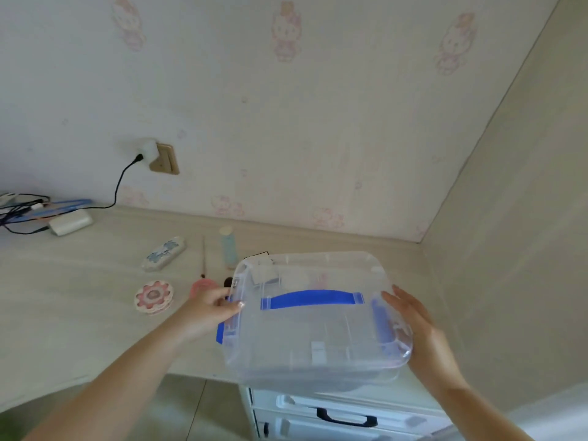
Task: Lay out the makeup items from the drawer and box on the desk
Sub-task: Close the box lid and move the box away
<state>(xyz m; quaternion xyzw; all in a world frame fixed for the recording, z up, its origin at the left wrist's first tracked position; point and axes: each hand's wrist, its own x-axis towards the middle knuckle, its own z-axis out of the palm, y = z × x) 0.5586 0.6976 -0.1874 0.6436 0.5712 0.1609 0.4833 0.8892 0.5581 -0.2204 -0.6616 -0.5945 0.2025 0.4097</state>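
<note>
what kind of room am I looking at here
Probably a child's bedroom or dressing corner: cartoon-kitten wallpaper, a pale desk holding makeup such as a flower-shaped compact, and a white drawer unit below.

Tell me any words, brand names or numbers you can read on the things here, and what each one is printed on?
None can be read.
Clear box: pale stickers on its lid, too blurred to read.
Long white case on the desk: blue pattern, no legible letters.
Round flower-shaped case: decoration only, blurred.
Pale blue tube: no print visible.
Wall: cartoon cat pictures, no words.
</note>
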